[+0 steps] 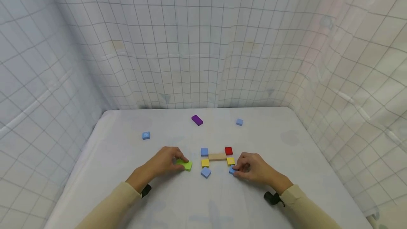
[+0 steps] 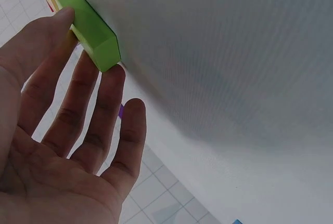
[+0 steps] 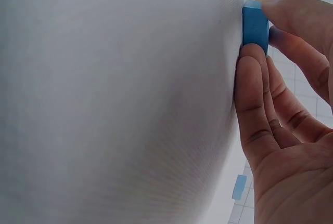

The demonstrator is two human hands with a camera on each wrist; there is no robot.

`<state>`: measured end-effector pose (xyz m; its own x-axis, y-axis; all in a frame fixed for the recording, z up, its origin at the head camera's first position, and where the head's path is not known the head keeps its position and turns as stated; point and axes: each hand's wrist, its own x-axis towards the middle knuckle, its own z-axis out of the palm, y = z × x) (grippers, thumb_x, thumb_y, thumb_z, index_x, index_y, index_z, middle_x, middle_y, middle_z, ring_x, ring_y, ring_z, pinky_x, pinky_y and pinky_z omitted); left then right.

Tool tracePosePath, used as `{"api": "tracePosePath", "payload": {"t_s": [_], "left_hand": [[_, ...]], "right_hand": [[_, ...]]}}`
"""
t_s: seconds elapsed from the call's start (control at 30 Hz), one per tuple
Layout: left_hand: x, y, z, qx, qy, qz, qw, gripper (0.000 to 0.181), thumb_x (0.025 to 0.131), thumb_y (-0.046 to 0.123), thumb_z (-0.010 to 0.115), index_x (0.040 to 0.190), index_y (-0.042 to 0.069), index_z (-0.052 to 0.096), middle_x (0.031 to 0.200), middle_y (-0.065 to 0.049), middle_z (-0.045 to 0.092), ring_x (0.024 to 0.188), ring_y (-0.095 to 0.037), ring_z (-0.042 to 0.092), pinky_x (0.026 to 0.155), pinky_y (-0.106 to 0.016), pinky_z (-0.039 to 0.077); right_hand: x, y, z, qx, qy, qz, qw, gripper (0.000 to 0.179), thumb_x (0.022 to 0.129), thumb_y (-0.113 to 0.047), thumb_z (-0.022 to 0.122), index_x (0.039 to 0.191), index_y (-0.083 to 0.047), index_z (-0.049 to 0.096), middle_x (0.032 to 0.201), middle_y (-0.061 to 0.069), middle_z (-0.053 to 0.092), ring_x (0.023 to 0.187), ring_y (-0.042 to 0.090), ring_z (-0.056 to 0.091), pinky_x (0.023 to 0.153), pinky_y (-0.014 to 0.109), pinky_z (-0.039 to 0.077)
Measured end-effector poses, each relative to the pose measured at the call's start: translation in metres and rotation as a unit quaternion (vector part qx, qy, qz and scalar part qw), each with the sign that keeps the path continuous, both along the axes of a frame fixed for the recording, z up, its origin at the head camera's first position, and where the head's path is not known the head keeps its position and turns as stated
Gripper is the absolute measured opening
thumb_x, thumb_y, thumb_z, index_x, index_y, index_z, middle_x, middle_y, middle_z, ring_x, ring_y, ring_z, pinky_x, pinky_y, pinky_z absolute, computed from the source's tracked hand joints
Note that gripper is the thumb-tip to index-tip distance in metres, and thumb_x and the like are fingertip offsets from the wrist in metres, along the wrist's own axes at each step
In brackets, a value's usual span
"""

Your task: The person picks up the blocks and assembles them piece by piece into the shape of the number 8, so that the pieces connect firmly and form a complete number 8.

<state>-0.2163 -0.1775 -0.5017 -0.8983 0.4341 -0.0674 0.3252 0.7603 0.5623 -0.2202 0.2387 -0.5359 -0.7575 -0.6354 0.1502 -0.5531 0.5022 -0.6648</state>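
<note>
My left hand (image 1: 165, 162) pinches a lime-green rectangular block (image 1: 188, 165) between thumb and fingers, just left of a small block arrangement. In the left wrist view the thumb presses one long side of the green block (image 2: 93, 31), and the little finger stands free of it. On the opposite side, my right hand (image 1: 255, 167) holds a small blue block (image 1: 231, 170) by its edges, close below a yellow block (image 1: 230, 161). The right wrist view shows thumb and fingertips around that blue block (image 3: 255, 24), low at the tabletop.
Between the hands lies a wooden bar (image 1: 217, 157), flanked by a red block (image 1: 228, 151), a blue block (image 1: 204, 152) and another yellow block (image 1: 205, 163). A turned blue block (image 1: 206, 172) sits below. Farther back are a purple block (image 1: 197, 120) and two more blue blocks (image 1: 146, 135).
</note>
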Motion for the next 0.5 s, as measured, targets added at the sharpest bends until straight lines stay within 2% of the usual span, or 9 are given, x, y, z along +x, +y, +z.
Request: {"api": "tracePosePath", "payload": {"t_s": [0.3, 0.5], "left_hand": [[0.010, 0.002, 0.006, -0.009, -0.015, -0.032, 0.9993, 0.021, 0.095, 0.016, 0.099, 0.113, 0.025, 0.094, 0.112, 0.012, 0.079, 0.113, -0.013, 0.070, 0.108, -0.048, 0.064], [0.016, 0.002, 0.008, -0.007, -0.011, -0.072, 0.9973, 0.022, 0.094, 0.017, 0.099, 0.115, 0.025, 0.094, 0.114, 0.009, 0.079, 0.110, -0.014, 0.071, 0.107, -0.049, 0.063]], "right_hand": [[0.000, 0.000, 0.000, 0.004, -0.006, 0.002, 1.0000, 0.012, 0.099, -0.016, 0.096, 0.103, -0.024, 0.088, 0.104, -0.008, 0.076, 0.087, -0.004, 0.069, 0.081, 0.022, 0.067], [-0.001, 0.000, -0.001, 0.001, -0.006, 0.002, 1.0000, 0.011, 0.099, -0.016, 0.096, 0.102, -0.023, 0.088, 0.104, -0.007, 0.076, 0.087, -0.003, 0.070, 0.081, 0.022, 0.067]]}}
